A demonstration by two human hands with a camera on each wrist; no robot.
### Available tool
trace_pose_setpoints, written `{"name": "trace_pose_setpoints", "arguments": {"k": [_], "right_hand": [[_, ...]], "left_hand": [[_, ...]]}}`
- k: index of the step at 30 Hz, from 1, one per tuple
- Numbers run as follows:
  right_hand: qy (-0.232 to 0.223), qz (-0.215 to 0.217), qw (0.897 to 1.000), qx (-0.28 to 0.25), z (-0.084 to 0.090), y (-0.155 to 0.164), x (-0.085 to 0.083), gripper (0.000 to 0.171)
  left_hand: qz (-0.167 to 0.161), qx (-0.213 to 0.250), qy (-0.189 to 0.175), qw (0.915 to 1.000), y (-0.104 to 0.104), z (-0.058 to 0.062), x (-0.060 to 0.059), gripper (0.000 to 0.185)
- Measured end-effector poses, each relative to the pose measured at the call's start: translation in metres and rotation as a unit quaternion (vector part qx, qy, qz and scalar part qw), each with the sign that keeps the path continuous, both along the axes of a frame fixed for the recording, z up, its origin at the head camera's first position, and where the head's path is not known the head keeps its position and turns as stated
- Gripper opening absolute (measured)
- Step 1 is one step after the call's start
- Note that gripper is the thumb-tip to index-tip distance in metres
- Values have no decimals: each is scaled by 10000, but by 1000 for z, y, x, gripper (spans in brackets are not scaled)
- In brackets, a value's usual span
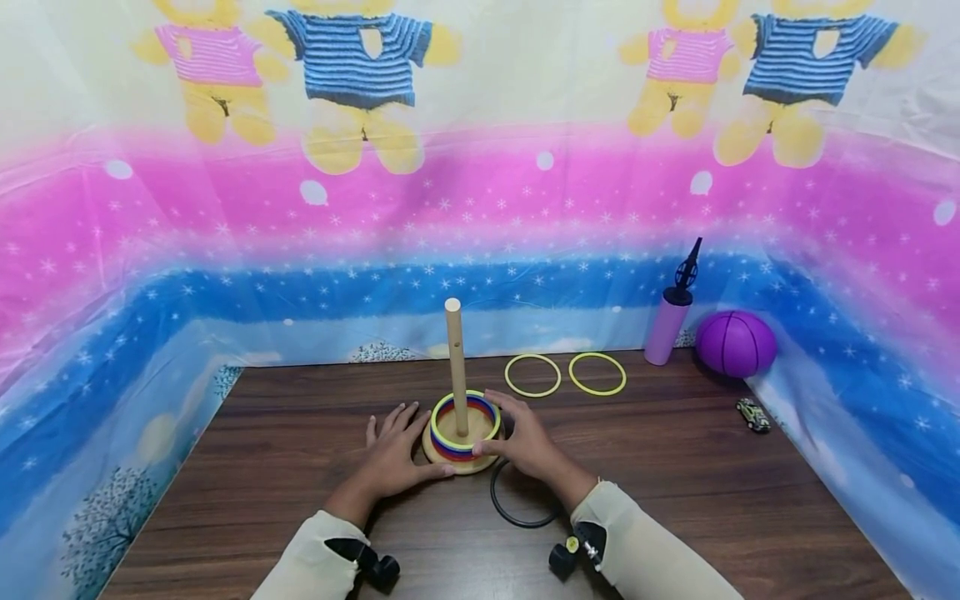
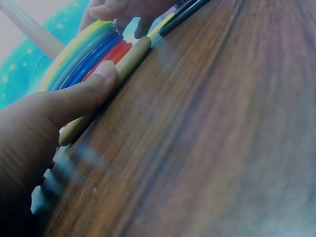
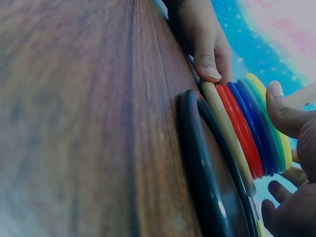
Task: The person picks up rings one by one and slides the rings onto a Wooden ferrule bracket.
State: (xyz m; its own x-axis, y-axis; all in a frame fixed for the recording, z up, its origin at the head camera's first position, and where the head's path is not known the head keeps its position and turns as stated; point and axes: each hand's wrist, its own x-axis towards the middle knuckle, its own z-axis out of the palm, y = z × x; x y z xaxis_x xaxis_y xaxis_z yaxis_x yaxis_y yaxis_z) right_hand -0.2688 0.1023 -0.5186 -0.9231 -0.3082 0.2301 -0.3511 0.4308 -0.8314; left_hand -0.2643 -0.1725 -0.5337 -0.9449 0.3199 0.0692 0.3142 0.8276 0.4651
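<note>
A wooden post [image 1: 456, 358] stands upright on a round wooden base [image 1: 462, 469]. Stacked around it on the base are red [image 3: 242, 136], blue [image 3: 253, 131] and green rings [image 3: 269, 128], topped by a yellow ring [image 1: 433, 423]. My left hand [image 1: 390, 454] holds the base from the left, its thumb on the near edge and its other fingers spread at the far left. From the right, my right hand [image 1: 528, 437] grips the yellow ring, thumb in front and index finger at the far side. Beneath my right wrist lies a black ring [image 1: 493, 492], partly hidden.
Two yellow rings [image 1: 506, 379] lie flat toward the table's back. At the back right are a purple hand pump [image 1: 667, 329], a purple ball [image 1: 737, 344] and a small toy car [image 1: 753, 415]. A printed cloth [image 1: 525, 287] hangs around the brown table [image 1: 645, 500].
</note>
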Motion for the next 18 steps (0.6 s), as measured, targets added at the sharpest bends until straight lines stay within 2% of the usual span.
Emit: {"name": "trace_pose_setpoints", "arguments": {"k": [6, 13, 18], "right_hand": [[36, 7, 10000, 31, -1, 0, -1, 91], [-31, -3, 10000, 35, -1, 0, -1, 92], [-48, -4, 10000, 34, 0, 1, -1, 92]], "left_hand": [[-4, 8, 15, 10000, 0, 0, 1, 110], [-64, 181, 224, 9996, -1, -2, 1, 114], [-35, 18, 108, 9999, 0, 1, 1, 112]]}}
